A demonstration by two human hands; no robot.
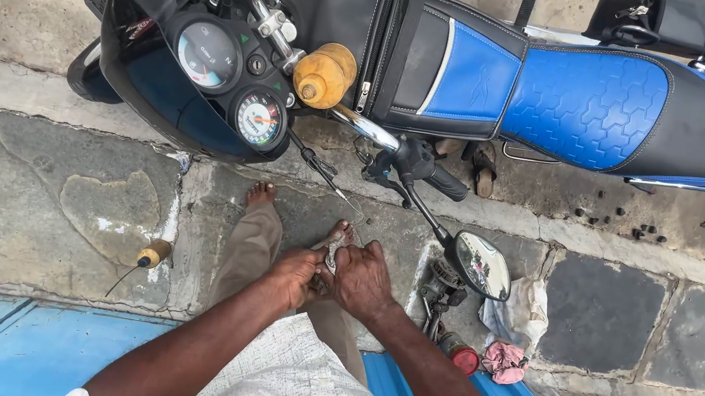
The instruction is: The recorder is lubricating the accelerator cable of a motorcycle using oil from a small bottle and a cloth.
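Two hands: both meet in front of the person's body, above the stone pavement (52, 204), with a small metal part (330, 254) pinched between them
Left hand (297, 274): its grip is closed on the lower end of the small metal part, fingers curled in tight
Right hand (363, 277): its grip is closed on the same part from the other side, thumb pressing near the top
Small metal part: grey and slim, mostly hidden by the fingers; only its upper tip shows, so its exact kind cannot be told
Handling: it looks stiff and light, probably greasy and so slippery; a firm pinch at each end, as now, seems the safest hold
Motorcycle (477, 78): black and blue, parked just ahead, with twin dials (231, 82) and a round mirror (482, 265) near the right hand
Yellow-handled tool (151, 254): lies on the pavement, well apart to the left
Red can (464, 359): stands beside a pink rag (503, 360) to the right
Bare foot (260, 194): rests on the pavement just beyond the hands
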